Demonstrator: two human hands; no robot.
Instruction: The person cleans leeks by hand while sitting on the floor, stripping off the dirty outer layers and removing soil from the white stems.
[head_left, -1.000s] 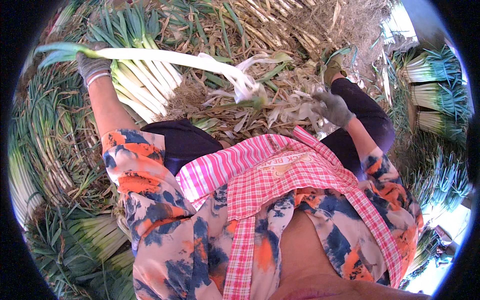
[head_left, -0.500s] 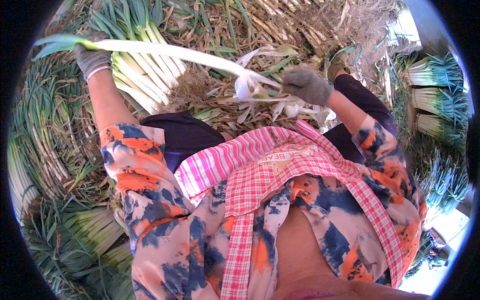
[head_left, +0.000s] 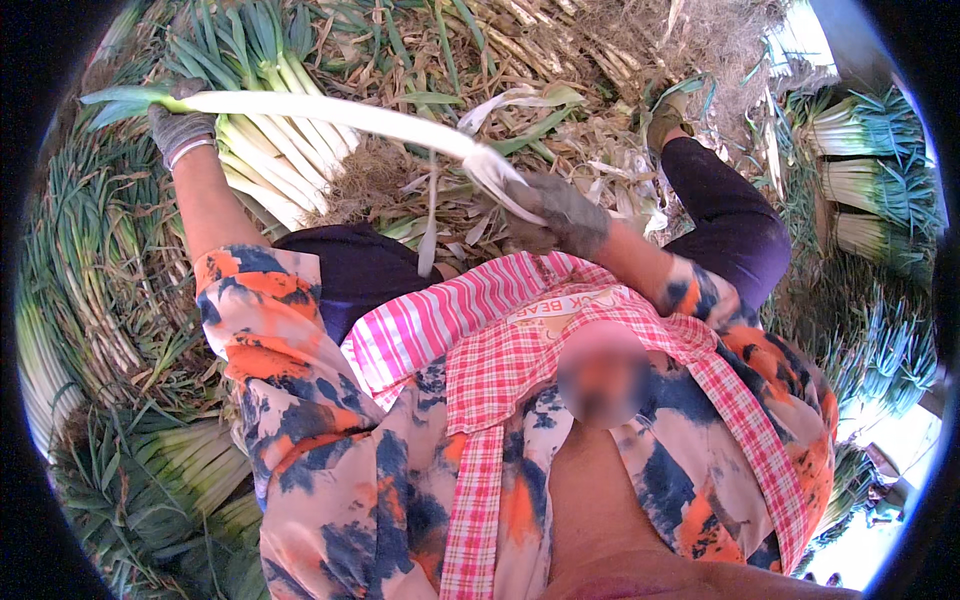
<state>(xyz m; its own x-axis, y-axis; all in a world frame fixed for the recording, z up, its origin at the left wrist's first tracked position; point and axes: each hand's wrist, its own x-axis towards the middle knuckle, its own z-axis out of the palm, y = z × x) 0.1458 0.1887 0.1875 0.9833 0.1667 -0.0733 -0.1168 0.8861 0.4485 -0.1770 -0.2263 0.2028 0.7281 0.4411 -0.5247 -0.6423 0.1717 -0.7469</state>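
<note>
Peeling step: left hand (head_left: 180,128) fingers clamp the leek (head_left: 330,112) at its green end, right hand (head_left: 560,212) fingers grip loose skin (head_left: 497,170) at the white end. Next likely needs pulling that skin clear.

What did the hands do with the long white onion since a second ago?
The right hand came in from the right, gripped the leek's root end and is peeling a white skin strip loose. The left hand kept holding the green end; the cleaned pile stayed put.
</note>
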